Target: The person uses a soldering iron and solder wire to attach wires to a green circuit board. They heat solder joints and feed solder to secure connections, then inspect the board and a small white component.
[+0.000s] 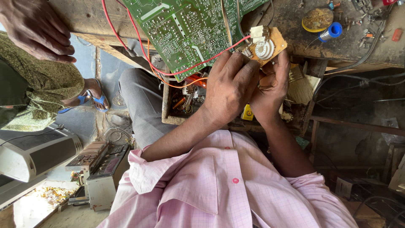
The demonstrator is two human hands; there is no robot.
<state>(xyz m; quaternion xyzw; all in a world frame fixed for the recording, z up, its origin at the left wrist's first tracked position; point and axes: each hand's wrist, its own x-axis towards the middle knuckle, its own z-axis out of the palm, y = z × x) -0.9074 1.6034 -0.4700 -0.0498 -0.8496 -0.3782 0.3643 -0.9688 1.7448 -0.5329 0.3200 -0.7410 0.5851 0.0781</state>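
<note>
My left hand [230,86] and my right hand [272,84] are together at the frame's middle, fingers closed on the lower edge of a small brown circuit board [276,42]. That board carries a round white part [265,49] and a cream connector block [258,32]. A red wire [202,63] runs from it across a large green circuit board [190,29], which lies on the edge of a worn wooden bench [291,25]. Orange wires [168,80] hang below the green board. My pink shirt fills the bottom.
Another person stands at left: a hand [38,29], an olive patterned garment and a foot in a blue sandal [95,99]. A blue solder spool [333,30] and a round tin [317,19] sit on the bench. An open tool drawer [185,101], an old tape deck [101,164] and a white appliance [33,154] are nearby.
</note>
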